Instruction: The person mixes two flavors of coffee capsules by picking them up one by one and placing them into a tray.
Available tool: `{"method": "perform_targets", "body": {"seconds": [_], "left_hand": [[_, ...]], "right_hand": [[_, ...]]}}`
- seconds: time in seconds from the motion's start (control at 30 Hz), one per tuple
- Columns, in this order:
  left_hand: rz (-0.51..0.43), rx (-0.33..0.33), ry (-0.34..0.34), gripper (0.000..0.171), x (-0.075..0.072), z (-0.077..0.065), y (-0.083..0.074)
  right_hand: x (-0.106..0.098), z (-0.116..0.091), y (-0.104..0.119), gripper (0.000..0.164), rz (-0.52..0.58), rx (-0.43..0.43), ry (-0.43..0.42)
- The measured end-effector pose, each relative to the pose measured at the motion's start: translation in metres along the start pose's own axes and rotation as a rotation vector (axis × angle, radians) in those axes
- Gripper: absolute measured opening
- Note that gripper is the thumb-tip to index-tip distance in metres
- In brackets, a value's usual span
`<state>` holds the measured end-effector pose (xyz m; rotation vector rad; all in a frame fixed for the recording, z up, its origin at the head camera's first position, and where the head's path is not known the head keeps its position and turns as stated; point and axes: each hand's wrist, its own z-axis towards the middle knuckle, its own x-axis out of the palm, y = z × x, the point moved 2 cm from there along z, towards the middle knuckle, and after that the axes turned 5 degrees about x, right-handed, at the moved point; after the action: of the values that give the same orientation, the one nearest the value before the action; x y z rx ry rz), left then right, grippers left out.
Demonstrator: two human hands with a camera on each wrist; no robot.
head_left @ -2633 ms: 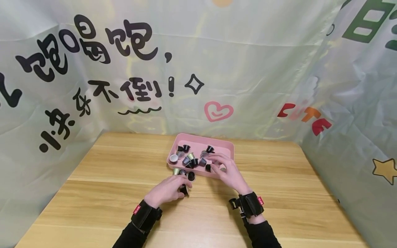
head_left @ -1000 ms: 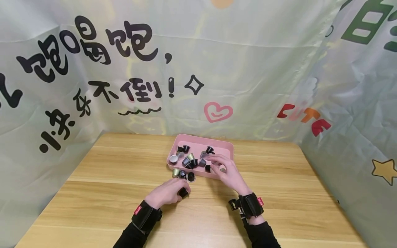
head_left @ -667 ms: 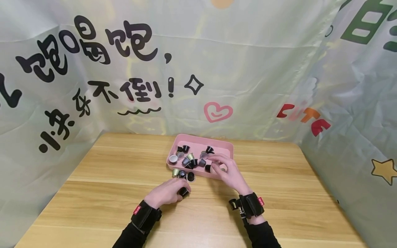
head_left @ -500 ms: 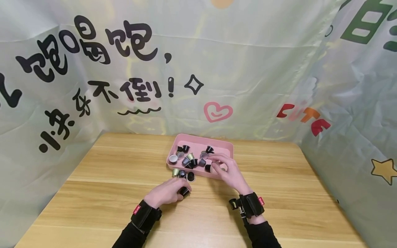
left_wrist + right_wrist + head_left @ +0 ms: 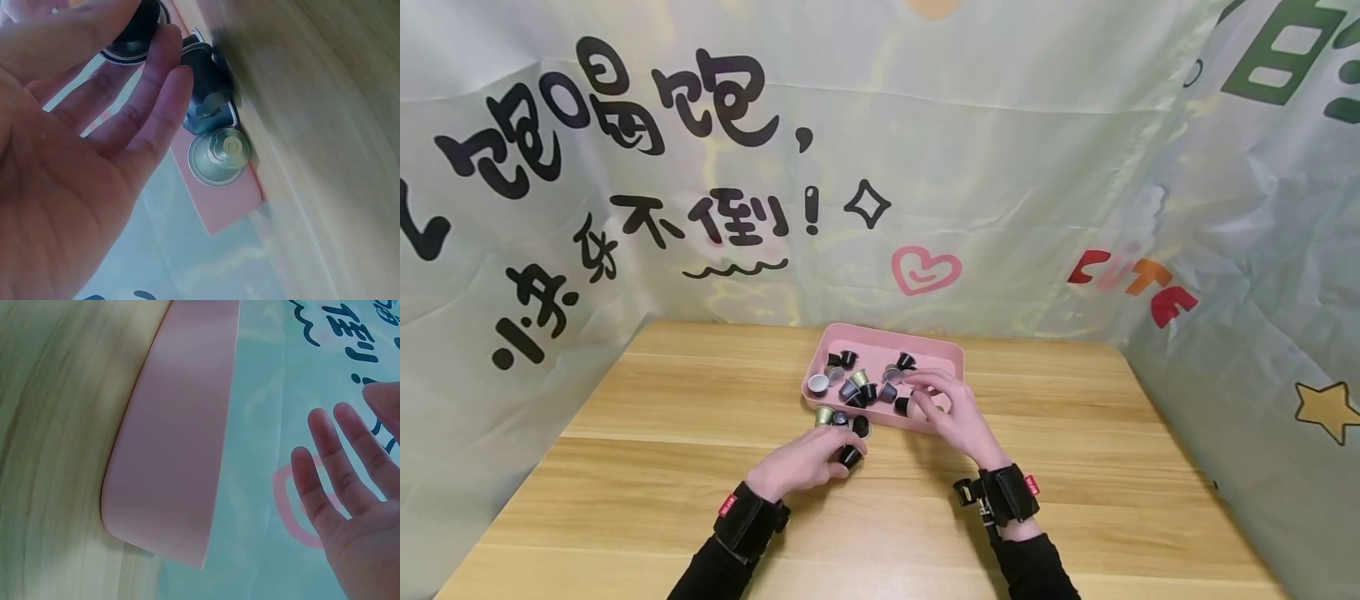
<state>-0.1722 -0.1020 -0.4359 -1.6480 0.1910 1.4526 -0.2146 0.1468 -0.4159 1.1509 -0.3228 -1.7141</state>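
Note:
In the head view my left hand (image 5: pixel 801 460) pinches a black coffee capsule (image 5: pixel 850 456) between thumb and fingers, in front of the pink tray (image 5: pixel 943 354). The left wrist view has that capsule (image 5: pixel 142 25) at its top edge, partly covered by the thumb. Just beyond this hand, a pale gold capsule (image 5: pixel 824 416), a dark blue-grey one and a black one (image 5: pixel 861 427) stand in a row along the tray's front wall. My right hand (image 5: pixel 953 412) hovers over the tray's right end, fingers loosely extended. Nothing shows in its fingers in the right wrist view.
Several capsules lie mixed in the tray, among them a gold one (image 5: pixel 860 378), a white-lidded one (image 5: pixel 817 384) and a black one (image 5: pixel 906 360). The wooden table (image 5: pixel 1060 467) ends at a printed cloth backdrop (image 5: pixel 1000 192) behind and at the sides.
My left hand has turned the pinched capsule and lately shifted it slightly up and right, towards the row. My right hand stays almost still over the tray.

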Motion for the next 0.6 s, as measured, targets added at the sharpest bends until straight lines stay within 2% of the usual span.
{"method": "perform_targets", "body": {"seconds": [0.13, 0.6], "left_hand": [[-0.003, 0.023, -0.02, 0.036, -0.003, 0.003, 0.001], [0.028, 0.093, -0.171, 0.04, -0.015, 0.006, 0.003]], "right_hand": [[0.0, 0.0, -0.001, 0.026, 0.002, 0.013, -0.006], [-0.002, 0.0, 0.003, 0.027, 0.015, 0.029, -0.029]]}}
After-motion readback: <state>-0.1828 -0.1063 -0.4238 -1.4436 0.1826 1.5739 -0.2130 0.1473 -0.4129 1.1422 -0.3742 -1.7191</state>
